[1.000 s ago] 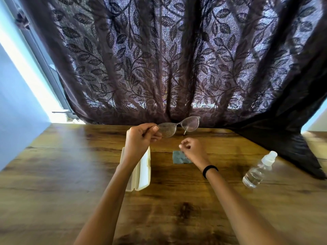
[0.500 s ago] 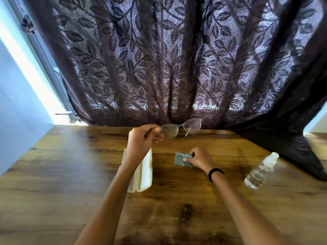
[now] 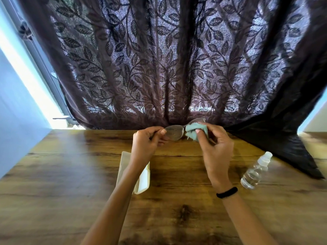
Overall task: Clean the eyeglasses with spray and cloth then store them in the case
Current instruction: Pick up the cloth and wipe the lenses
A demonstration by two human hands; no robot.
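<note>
While my left hand is gripping the eyeglasses by 1 end over the table, their long axis is running left to right between the 2 hands. My right hand is pinching the cloth around the right lens; the case is lying beneath the left forearm.

desk left half is bare wood, wide lane there. case lies under the left forearm, blocks a straight drop on that side. bare strip between case and spray bottle, which lies on its side to the right. curtain hangs along the far edge and drapes onto the desk's right corner, closing that side
</note>
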